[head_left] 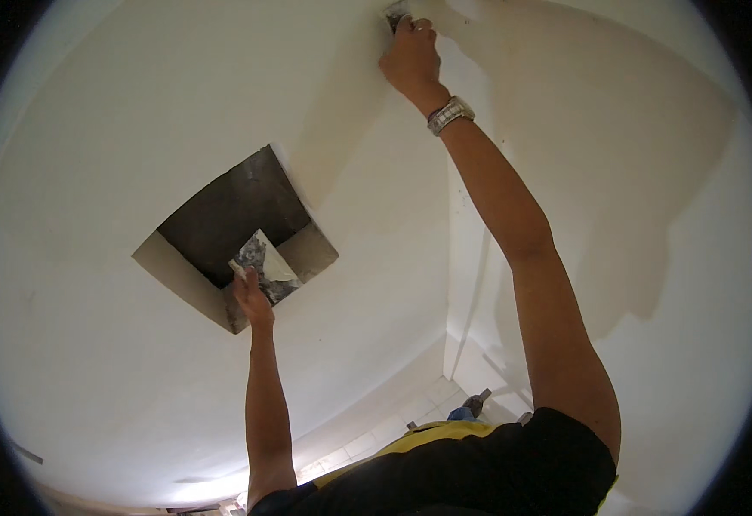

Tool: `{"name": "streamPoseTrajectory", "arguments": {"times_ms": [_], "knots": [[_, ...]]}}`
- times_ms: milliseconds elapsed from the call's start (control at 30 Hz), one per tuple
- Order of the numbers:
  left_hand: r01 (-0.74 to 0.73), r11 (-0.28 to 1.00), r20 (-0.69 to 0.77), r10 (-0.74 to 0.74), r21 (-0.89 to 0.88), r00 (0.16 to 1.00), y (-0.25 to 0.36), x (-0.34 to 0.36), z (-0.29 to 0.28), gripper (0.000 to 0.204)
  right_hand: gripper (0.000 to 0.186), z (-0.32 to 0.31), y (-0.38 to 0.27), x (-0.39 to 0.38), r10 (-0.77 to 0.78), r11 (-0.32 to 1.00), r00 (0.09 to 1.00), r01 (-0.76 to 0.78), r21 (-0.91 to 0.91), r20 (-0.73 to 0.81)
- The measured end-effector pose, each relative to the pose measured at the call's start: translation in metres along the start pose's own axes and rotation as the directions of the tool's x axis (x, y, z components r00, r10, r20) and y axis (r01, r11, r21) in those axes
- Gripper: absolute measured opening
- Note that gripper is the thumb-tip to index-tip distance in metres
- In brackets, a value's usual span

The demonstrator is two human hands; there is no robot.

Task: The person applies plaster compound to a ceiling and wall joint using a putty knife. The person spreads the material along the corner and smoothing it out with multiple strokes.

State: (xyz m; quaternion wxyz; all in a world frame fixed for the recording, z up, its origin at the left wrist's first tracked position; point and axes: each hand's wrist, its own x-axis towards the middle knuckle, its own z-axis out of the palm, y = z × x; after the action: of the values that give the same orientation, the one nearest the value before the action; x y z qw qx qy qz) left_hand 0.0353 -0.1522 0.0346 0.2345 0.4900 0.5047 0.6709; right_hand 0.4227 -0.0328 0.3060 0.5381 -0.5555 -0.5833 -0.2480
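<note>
Broadly, my feed is filled by a pale surface (376,224) with a four-sided recess (247,193) left of centre. Overlapping the recess's near right edge I see the smeared plate (266,267), its long axis slanting from far left to near right; the left hand (255,301) has its fingers narrowed on the near left side. Smaller, the scraper (396,12) sits far right of the plate, well apart, with the right hand's (414,53) fingers closed on it. From those fingers, then, the plate lies near and left. I can't tell whether it enters the opening; the scraper's blade is largely hidden.
</note>
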Motion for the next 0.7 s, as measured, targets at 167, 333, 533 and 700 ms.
{"name": "streamPoseTrajectory", "arguments": {"times_ms": [167, 333, 533, 700], "knots": [[-0.008, 0.999, -0.106, 0.003, -0.041, 0.994, -0.004, 0.002, -0.006, 0.052, 0.045, -0.003, -0.008, -0.026, -0.096, 0.99, 0.994, 0.1, 0.099, -0.052], [0.03, 0.999, -0.155, -0.025, 0.028, 0.988, 0.003, -0.004, 0.005, 0.053, 0.044, -0.009, 0.033, -0.013, 0.066, 0.986, 0.986, -0.041, 0.163, -0.153], [0.02, 0.997, -0.176, -0.008, 0.068, 0.984, -0.024, 0.003, -0.015, 0.054, 0.032, -0.009, 0.027, 0.016, 0.226, 0.972, 0.974, -0.225, 0.068, -0.011], [0.026, 0.997, 0.114, -0.017, -0.076, 0.993, -0.012, 0.003, -0.012, 0.077, 0.034, -0.001, 0.036, 0.019, 0.189, 0.981, 0.981, -0.186, 0.058, -0.035]]}}
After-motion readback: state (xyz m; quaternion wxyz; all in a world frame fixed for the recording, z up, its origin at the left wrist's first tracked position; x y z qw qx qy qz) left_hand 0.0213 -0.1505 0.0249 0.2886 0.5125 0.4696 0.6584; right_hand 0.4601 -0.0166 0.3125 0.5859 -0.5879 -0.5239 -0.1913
